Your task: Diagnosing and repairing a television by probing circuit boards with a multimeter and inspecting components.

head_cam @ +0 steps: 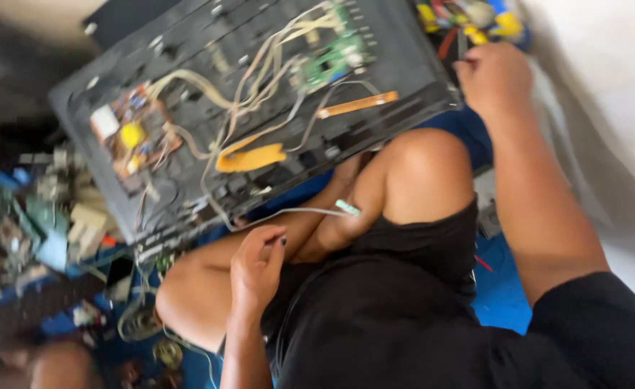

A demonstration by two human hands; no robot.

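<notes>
A black opened device chassis (396,68) rests tilted across my knees, its inside facing up. It carries a brown circuit board with a yellow part (131,135), a green circuit board (332,61), pale wire bundles (260,79) and a yellow flat piece (251,157). My left hand (256,268) is low in the middle, fingers curled by a thin white wire (296,212) that ends in a small green connector (347,208). My right hand (494,75) is closed at the chassis's right corner, gripping something I cannot make out.
A blurred heap of circuit boards and electronic parts (36,223) lies at the left on a blue mat (501,288). Colourful tools or parts (476,18) sit at the top right. Wire coils (144,324) lie by my left knee.
</notes>
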